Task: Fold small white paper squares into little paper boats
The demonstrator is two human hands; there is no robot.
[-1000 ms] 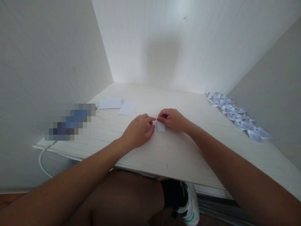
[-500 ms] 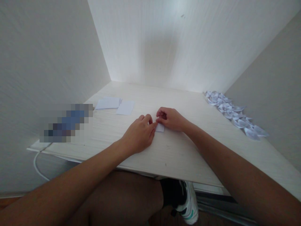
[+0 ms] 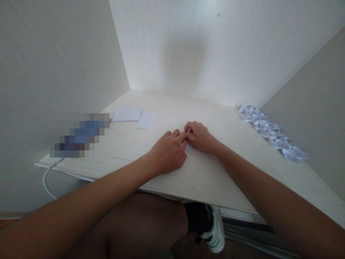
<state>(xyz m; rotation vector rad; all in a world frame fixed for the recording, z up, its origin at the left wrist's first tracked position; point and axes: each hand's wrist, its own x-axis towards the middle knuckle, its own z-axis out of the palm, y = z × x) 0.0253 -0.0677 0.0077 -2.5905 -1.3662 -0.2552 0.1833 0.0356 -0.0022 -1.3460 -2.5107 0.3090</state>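
- Head view: small paper [image 3: 188, 147] on table [image 3: 215, 176], mostly hidden under both hands.
- Left hand [image 3: 170, 153]: fingers bent over paper; can't tell if gripping.
- Right hand [image 3: 198, 136]: loosely curled at paper; grip unclear.
- Sheets [image 3: 127, 114] far left.

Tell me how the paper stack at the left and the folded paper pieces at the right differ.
The paper stack lies flat with straight edges; the folded paper pieces are creased and pointed. The stack makes one compact block, while the pieces form a long, overlapping row. Both are white and rest on the table.
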